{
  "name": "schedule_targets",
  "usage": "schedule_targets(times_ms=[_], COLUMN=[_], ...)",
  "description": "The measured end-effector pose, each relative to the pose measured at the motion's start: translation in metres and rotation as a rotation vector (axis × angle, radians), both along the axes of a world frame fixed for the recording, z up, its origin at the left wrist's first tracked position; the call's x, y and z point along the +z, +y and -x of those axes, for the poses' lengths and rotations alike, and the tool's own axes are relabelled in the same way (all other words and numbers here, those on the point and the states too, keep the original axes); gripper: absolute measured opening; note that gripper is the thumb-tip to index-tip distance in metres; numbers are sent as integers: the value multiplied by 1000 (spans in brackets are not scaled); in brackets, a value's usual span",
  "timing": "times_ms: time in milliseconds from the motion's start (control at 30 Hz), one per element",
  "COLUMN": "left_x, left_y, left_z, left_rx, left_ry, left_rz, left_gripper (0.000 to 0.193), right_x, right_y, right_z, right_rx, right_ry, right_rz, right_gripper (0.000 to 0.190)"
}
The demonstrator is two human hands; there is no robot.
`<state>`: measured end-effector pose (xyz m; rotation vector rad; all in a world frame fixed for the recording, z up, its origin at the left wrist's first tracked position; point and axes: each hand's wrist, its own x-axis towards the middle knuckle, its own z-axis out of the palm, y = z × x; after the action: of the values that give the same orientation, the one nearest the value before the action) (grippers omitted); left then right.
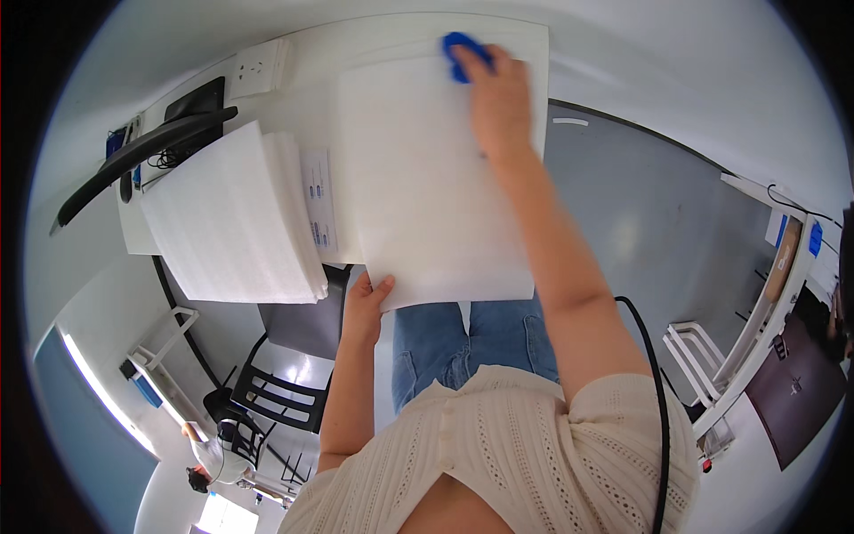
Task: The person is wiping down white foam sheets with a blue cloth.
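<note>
A large white sheet (434,193), seemingly thin foam, lies over the right part of the white table and overhangs its front edge. My left hand (363,308) pinches its near left corner, thumb on top. At the sheet's far edge, my right hand (505,110) grips a small blue object (456,61); motion blur hides whether it is a cloth or something firmer. A folded stack of white foam sheets (223,227) rests to the left, jutting past the table edge. Between stack and sheet lies a flat white packet (319,200) with blue print.
A white socket block (257,69) sits at the table's back. A curved black bar (147,140) arches over a dark device (195,107) and cables at left. Black chairs (283,394) stand behind left, near another person (223,460). A black cable (657,400) hangs by my right arm.
</note>
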<state>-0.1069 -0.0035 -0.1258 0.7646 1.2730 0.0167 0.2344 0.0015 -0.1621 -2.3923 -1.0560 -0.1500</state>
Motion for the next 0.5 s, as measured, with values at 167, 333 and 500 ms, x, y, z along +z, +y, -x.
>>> schedule_targets(times_ms=[167,333,500], left_x=[3,7,7], left_y=[4,11,15], left_z=[-3,-1,1], left_rx=[-25,-21,-31], left_ry=[16,38,42], left_rz=[22,18,73], left_gripper=[36,36,37], right_x=[-1,43,26], right_y=[-89,-91,-80], right_z=[-60,-5,73], right_rx=[-313,96,671], right_ry=[-22,-52,-33], right_rz=[33,-98,23], right_gripper=[49,58,39])
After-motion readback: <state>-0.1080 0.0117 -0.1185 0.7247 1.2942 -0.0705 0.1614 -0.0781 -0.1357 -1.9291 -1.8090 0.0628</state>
